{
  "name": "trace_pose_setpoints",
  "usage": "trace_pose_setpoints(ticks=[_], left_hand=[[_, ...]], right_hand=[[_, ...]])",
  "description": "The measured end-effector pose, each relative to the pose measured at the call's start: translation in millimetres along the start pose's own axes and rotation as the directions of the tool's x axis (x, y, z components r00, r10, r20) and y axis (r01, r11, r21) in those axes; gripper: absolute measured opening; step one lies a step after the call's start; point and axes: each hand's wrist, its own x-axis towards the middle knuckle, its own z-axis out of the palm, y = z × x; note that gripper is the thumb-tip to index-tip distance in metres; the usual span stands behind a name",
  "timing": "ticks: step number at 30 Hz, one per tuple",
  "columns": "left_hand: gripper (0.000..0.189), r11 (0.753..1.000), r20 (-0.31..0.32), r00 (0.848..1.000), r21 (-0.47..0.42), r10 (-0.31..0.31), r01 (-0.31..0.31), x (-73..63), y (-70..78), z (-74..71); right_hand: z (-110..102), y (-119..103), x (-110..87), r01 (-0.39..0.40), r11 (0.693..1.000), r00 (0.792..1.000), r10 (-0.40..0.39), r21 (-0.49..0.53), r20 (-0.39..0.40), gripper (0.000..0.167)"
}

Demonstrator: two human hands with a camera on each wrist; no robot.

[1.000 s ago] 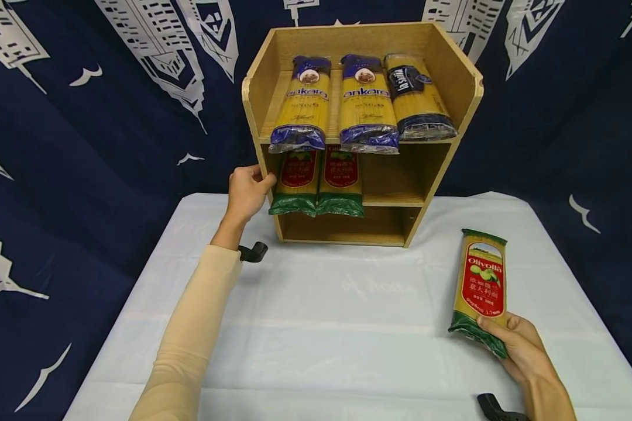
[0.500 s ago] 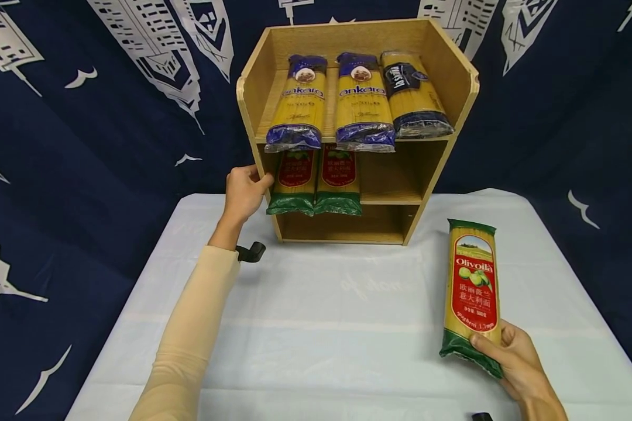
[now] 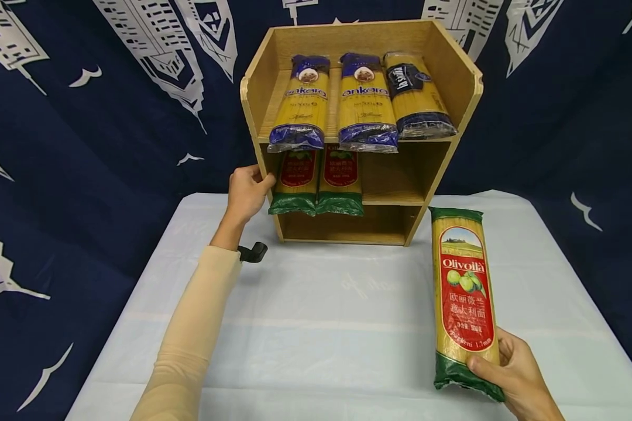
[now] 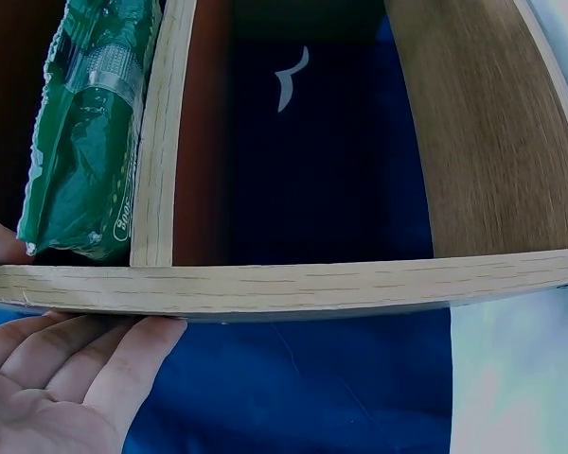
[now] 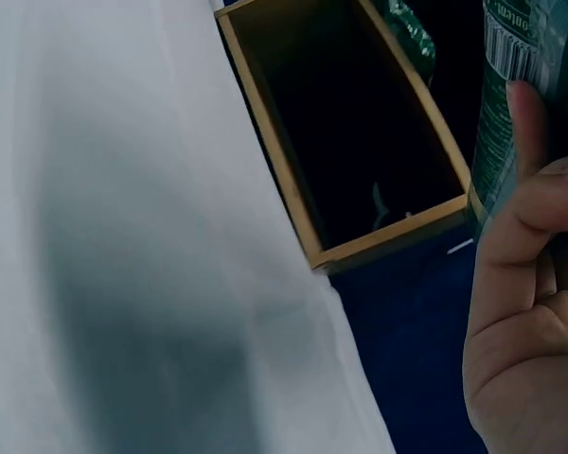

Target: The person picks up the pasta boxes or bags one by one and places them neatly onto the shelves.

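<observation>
My right hand [image 3: 521, 374] grips the green lower end of an Olivoilà spaghetti pack [image 3: 466, 292], thumb on the front; the pack tilts up above the table, its label facing me. In the right wrist view, the fingers curl round the pack's green end [image 5: 511, 104]. At the left side panel of a wooden shelf [image 3: 439, 175], my left hand [image 3: 247, 190] pinches the panel's edge. The left wrist view has the thumb inside and the fingers [image 4: 123, 369] outside. Two more Olivoilà packs [image 3: 297, 181] [image 3: 340, 181] lie side by side on the middle level, at the left.
On the top level lie two Ankara pasta packs [image 3: 302, 105] [image 3: 367, 105] and a pack with a dark label [image 3: 418, 96] at the right. A white cloth covers the table [image 3: 321, 327]. Behind hangs a dark blue patterned curtain [image 3: 110, 146].
My right hand has brought the spaghetti pack nearer to me and somewhat left, and the pack looks larger and more upright. The left hand keeps its hold on the shelf's side.
</observation>
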Motion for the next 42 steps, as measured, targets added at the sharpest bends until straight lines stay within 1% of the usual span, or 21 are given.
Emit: trace_pose_setpoints(ticks=[4, 8, 13, 15, 16, 18, 21, 23, 25, 29, 32, 35, 42], left_hand=[[0.027, 1.0, 0.009, 1.0, -0.013, 0.004, -0.004, -0.2, -1.0, 1.3], [0.026, 1.0, 0.003, 1.0, -0.01, 0.019, -0.019, -0.6, -1.0, 1.4], [0.025, 1.0, -0.004, 1.0, 0.001, 0.03, -0.03, -0.7, 0.2, 1.5], [0.027, 0.999, 0.004, 0.999, -0.008, 0.035, -0.035, -0.1, 0.8, 1.6], [0.028, 0.999, 0.007, 0.999, -0.013, 0.038, -0.038, 0.3, 0.8, 1.7], [0.029, 0.999, 0.012, 0.999, -0.024, 0.037, -0.037, 0.8, 0.4, 2.0], [0.029, 0.999, 0.016, 0.999, -0.033, 0.033, -0.033, 0.9, -0.9, 2.0], [0.029, 0.999, 0.017, 0.999, -0.036, 0.032, -0.031, 0.6, -1.5, 1.7], [0.029, 0.999, 0.018, 0.999, -0.035, 0.033, -0.033, 0.1, -1.6, 1.3], [0.029, 0.999, 0.007, 0.999, -0.015, 0.041, -0.04, -1.2, -1.0, 0.7], [0.028, 0.999, 0.005, 0.999, 0.002, 0.051, -0.051, -1.1, -0.5, 1.3], [0.027, 0.998, 0.004, 0.998, 0.016, 0.064, -0.064, -0.1, -1.3, 2.4], [0.025, 0.997, -0.008, 0.997, 0.033, 0.072, -0.072, 1.1, -4.3, 2.4]], right_hand=[[-2, -1, -12.4, -0.002, 1.0, 1.0, 0.003, -0.025, 0.015, 0.033], [-3, 0, -21.4, 0.055, 0.997, 0.996, -0.051, -0.053, 0.078, 0.038], [6, -2, -22.2, 0.123, 0.988, 0.979, -0.105, -0.094, 0.173, 0.039], [12, -4, -19.9, 0.129, 0.988, 0.974, -0.109, -0.088, 0.199, 0.038], [15, -6, -18.4, 0.136, 0.987, 0.97, -0.116, -0.085, 0.213, 0.039], [22, -10, -14.7, 0.133, 0.987, 0.969, -0.111, -0.086, 0.22, 0.038], [32, -17, -7.9, 0.106, 0.991, 0.972, -0.087, -0.078, 0.219, 0.036], [38, -20, -1.6, 0.115, 0.991, 0.969, -0.098, -0.063, 0.229, 0.036], [44, -24, 5.8, 0.145, 0.989, 0.96, -0.132, -0.037, 0.249, 0.036], [53, -25, 22.7, 0.239, 0.97, 0.918, -0.244, 0.055, 0.314, 0.037], [59, -25, 33.9, 0.259, 0.958, 0.898, -0.286, 0.124, 0.335, 0.035], [65, -27, 43.9, 0.26, 0.953, 0.89, -0.3, 0.157, 0.343, 0.031], [72, -34, 65.1, 0.278, 0.948, 0.878, -0.317, 0.156, 0.36, 0.028]])
